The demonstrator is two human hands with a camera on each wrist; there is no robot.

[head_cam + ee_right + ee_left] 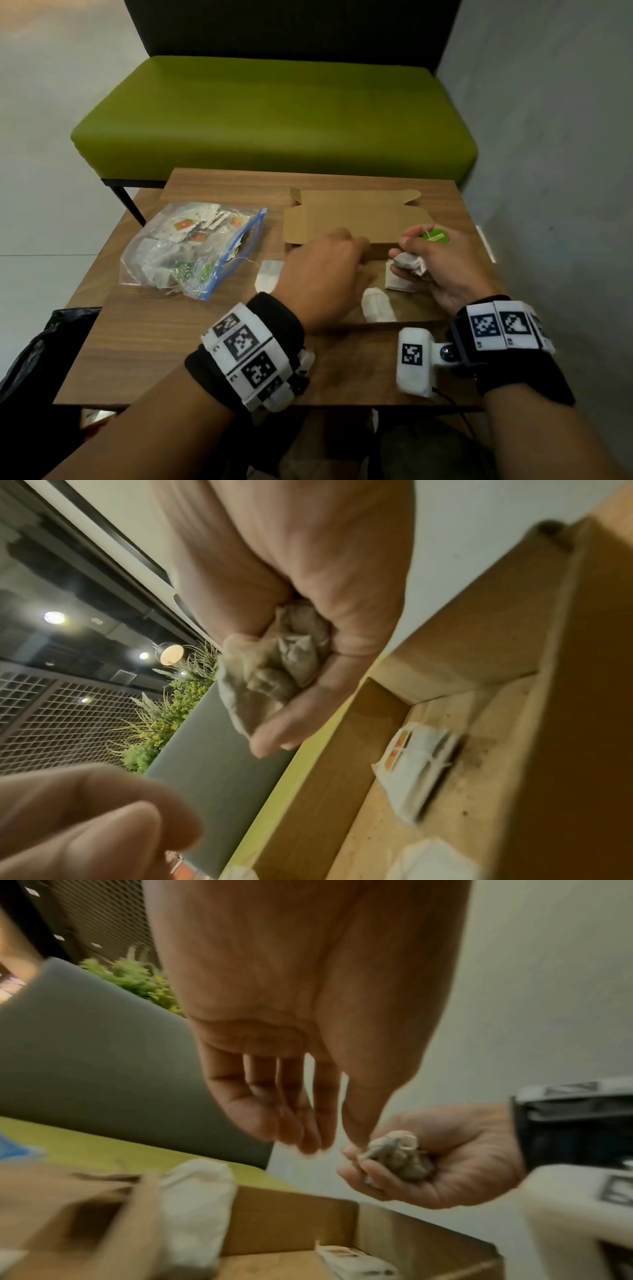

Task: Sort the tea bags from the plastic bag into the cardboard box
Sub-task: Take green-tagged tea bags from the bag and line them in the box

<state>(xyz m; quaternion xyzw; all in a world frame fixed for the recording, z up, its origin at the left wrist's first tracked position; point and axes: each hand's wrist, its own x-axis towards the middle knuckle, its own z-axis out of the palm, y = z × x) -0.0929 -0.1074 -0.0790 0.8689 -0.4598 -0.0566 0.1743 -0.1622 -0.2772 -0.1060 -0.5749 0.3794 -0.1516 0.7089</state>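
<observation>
A clear zip plastic bag (191,250) full of tea bags lies on the left of the table. The open cardboard box (356,219) sits right of it, lid flap folded back. My right hand (435,263) grips a crumpled bunch of tea bags (409,265) with a green tag (435,236) above the box's right side; the right wrist view shows the bunch (274,674) pressed into the palm. My left hand (325,270) hovers beside it, fingers (298,1123) hanging relaxed and empty, the thumb tip close to the bunch (394,1156). Flat tea bags (376,305) lie in the box.
A white tea bag (269,279) lies at the box's left edge. A green bench (274,113) stands behind the wooden table (154,342). A grey wall (565,137) runs close along the right. A black bag (41,342) sits on the floor at left.
</observation>
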